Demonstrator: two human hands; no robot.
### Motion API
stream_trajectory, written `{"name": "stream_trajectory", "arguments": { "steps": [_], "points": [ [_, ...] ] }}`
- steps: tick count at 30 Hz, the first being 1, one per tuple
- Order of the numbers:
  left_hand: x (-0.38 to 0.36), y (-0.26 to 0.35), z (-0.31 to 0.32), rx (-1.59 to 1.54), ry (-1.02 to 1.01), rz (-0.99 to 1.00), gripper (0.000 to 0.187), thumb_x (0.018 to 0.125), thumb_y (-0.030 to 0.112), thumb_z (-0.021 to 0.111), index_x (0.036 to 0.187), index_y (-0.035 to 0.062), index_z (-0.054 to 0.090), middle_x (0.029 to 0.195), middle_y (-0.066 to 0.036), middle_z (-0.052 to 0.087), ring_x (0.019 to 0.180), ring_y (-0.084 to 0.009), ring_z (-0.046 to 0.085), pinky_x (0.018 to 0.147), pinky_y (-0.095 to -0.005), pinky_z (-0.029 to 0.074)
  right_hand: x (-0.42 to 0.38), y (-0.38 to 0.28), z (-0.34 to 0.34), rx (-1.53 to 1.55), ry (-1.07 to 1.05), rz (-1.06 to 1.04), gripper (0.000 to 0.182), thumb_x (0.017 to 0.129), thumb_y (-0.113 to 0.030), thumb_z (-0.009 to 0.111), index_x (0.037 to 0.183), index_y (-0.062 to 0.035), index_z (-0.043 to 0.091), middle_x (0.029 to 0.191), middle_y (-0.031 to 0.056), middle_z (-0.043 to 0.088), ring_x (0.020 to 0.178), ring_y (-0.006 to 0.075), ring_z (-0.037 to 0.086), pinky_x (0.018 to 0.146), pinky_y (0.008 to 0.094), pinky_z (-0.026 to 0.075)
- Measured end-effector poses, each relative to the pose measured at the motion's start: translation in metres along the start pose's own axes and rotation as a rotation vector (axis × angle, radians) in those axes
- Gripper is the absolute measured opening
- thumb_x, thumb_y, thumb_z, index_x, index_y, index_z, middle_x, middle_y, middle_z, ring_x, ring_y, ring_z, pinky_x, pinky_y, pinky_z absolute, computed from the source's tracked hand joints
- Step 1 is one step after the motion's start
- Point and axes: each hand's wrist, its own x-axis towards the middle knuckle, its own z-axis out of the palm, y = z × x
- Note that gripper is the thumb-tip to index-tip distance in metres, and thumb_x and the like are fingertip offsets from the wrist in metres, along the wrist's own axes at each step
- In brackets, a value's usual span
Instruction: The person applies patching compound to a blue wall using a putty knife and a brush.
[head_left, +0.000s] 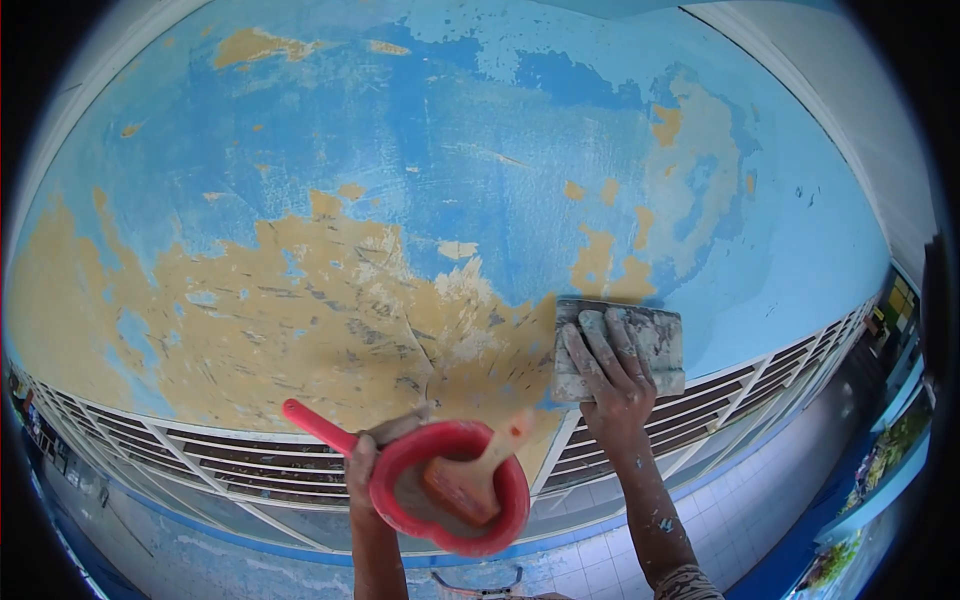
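My right hand is wrapped over a flat, paint-smeared blade tool, which lies against the wall near the lower right of the peeled area. Lower down, my left hand holds a red pan by its side, with the pan's red handle pointing up and left. Inside the pan rests a brush or spatula with a pale handle and an orange-brown lower part. Greyish material coats the pan's inside. Some fingers of my left hand are hidden by the pan.
The wall shows patchy blue paint over tan plaster. White louvred grilles run beneath it on both sides. Pale tiles lie below. Plants stand beyond a blue ledge at the far right.
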Motion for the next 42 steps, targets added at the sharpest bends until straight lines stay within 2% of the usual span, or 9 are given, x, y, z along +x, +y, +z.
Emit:
{"name": "stream_trajectory", "arguments": {
  "steps": [4,6,12,14,18,19,28,33,42],
  "points": [
    [0.029,-0.003,-0.034,0.173,0.113,0.226,0.070,0.103,0.058,0.037,0.111,-0.0043,0.067,0.119,-0.024,0.065,0.108,-0.0353,0.064,0.104,-0.0484,0.046,-0.002,-0.004,0.023,-0.003,0.103,0.005,0.058,0.069,-0.003,0.071,0.125,-0.0176,0.071,0.131,0.0051,0.067,0.129,0.0330,0.057,0.107,0.0509,0.046],
    [0.046,0.007,-0.031,0.414,-0.005,0.409,0.076,0.098,0.068,0.038,0.104,0.0005,0.074,0.115,-0.023,0.068,0.113,-0.0366,0.062,0.107,-0.0502,0.043,-0.004,-0.002,0.031,-0.015,0.126,0.007,0.050,0.072,-0.008,0.073,0.121,-0.0175,0.073,0.127,0.0052,0.069,0.126,0.0328,0.059,0.107,0.0514,0.046],
    [0.073,0.004,-0.032,0.388,0.000,0.527,0.084,0.098,0.072,0.027,0.087,0.0011,0.072,0.111,-0.021,0.069,0.123,-0.0438,0.057,0.101,-0.0582,0.047,-0.002,-0.002,0.036,-0.024,0.157,0.017,0.041,0.079,-0.017,0.073,0.119,-0.0158,0.074,0.125,0.0059,0.069,0.127,0.0344,0.059,0.107,0.0531,0.046],
    [0.078,0.001,-0.033,0.234,-0.043,0.497,0.083,0.098,0.070,0.024,0.089,0.0013,0.068,0.124,-0.020,0.063,0.116,-0.0420,0.062,0.103,-0.0557,0.051,-0.003,-0.004,0.040,-0.029,0.180,0.029,0.039,0.080,-0.018,0.071,0.118,-0.0152,0.074,0.125,0.0061,0.069,0.126,0.0357,0.059,0.107,0.0539,0.045],
    [0.092,-0.011,-0.041,0.088,-0.067,0.635,0.084,0.096,0.073,0.027,0.082,-0.0010,0.064,0.097,-0.020,0.066,0.109,-0.0409,0.066,0.092,-0.0539,0.058,-0.005,-0.003,0.041,-0.081,0.119,0.020,0.038,0.079,-0.017,0.068,0.116,-0.0143,0.075,0.126,0.0064,0.069,0.126,0.0361,0.059,0.107,0.0542,0.045],
    [0.096,-0.015,-0.043,0.110,-0.072,0.699,0.080,0.100,0.068,0.027,0.080,-0.0007,0.062,0.089,-0.017,0.063,0.100,-0.0395,0.068,0.091,-0.0538,0.057,-0.004,0.000,0.040,-0.078,0.119,-0.018,0.037,0.081,-0.026,0.075,0.114,-0.0086,0.074,0.119,0.0103,0.070,0.122,0.0402,0.061,0.102,0.0546,0.047],
    [0.082,-0.033,-0.025,0.099,-0.001,0.589,0.078,0.101,0.066,0.027,0.079,-0.0005,0.061,0.088,-0.016,0.062,0.097,-0.0390,0.067,0.091,-0.0539,0.057,0.074,-0.003,0.021,-0.086,0.244,0.083,0.035,0.081,-0.020,0.076,0.113,-0.0063,0.074,0.122,0.0123,0.070,0.123,0.0399,0.060,0.103,0.0520,0.048],
    [0.066,-0.026,-0.039,0.065,0.059,0.580,0.077,0.102,0.065,0.028,0.078,-0.0004,0.061,0.086,-0.016,0.062,0.096,-0.0388,0.067,0.091,-0.0539,0.056,0.004,-0.011,0.041,-0.049,0.133,0.033,0.047,0.075,-0.018,0.072,0.121,-0.0088,0.072,0.128,0.0090,0.066,0.124,0.0387,0.059,0.104,0.0538,0.046],
    [0.074,-0.014,-0.033,0.041,0.156,0.603,0.075,0.103,0.062,0.028,0.077,-0.0002,0.061,0.084,-0.015,0.061,0.093,-0.0383,0.067,0.091,-0.0540,0.055,0.013,-0.023,0.035,0.014,0.167,0.091,0.043,0.078,-0.019,0.074,0.121,-0.0133,0.073,0.125,0.0078,0.068,0.126,0.0383,0.058,0.105,0.0543,0.046]
  ]
}}
